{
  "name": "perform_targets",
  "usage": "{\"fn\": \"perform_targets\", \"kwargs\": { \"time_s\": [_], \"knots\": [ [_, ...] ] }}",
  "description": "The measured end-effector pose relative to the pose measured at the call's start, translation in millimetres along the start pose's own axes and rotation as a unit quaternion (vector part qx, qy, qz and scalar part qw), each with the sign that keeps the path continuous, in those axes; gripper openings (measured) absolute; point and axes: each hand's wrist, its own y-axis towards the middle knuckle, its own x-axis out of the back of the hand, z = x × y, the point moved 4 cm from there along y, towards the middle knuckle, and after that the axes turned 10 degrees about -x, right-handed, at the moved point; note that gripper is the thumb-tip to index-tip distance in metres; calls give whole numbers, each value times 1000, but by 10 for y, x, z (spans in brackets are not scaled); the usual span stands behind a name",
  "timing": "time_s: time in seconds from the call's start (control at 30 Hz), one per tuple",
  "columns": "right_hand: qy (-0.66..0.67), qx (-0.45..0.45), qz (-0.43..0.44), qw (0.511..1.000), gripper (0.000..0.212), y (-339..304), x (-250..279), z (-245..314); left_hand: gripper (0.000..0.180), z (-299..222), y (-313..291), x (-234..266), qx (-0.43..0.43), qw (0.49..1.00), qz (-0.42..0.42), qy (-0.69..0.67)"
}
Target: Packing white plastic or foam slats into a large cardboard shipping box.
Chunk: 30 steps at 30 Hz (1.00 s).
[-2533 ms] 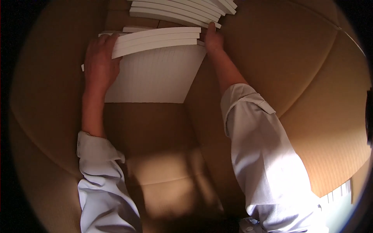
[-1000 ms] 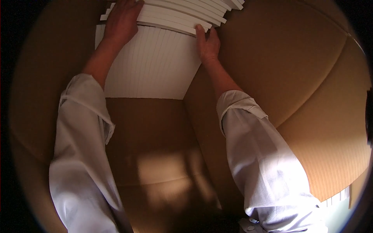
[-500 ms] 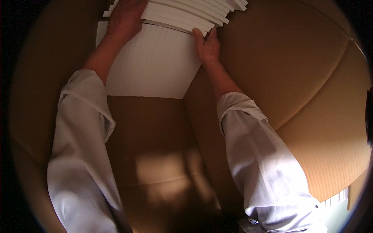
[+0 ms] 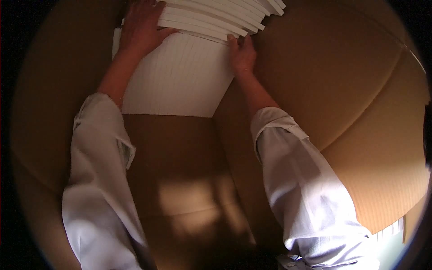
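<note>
Left hand, right hand, touching plain white slats, grip unclear

1. You can read no text, number or sign on the boards.
2. On your box, no label or brand is legible.
3. Your sleeves show no lettering you can make out.

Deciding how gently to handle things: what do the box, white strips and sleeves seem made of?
Box: matt brown, likely corrugated cardboard; fine ribs and long creases show.
Strips: smooth, matt white, perhaps coated wood, plastic or board; even edges and squared ends, but the core isn't visible.
Sleeves: pale matt fabric, probably woven; soft folds and wrinkles.
</note>
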Motion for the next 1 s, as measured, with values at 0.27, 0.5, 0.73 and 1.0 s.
{"fn": "perform_targets", "kwargs": {
  "time_s": [0.27, 0.5, 0.73, 1.0],
  "knots": [
    [50, -46, -26, 997, 48, 126, -150, 137, 49, 817, -35, -307, 65, 997, -25, -22],
    [45, -114, -16, 992, 45, 269, -85, 187, 49, 882, 210, -300, 115, 983, 34, -138],
    [117, -153, -75, 979, 49, 365, -194, 143, 78, 1124, 325, -570, 176, 950, 159, -202],
    [123, -156, -80, 977, 53, 492, -189, 130, 73, 1010, 649, -511, 113, 949, 234, -180]
  ]
}}
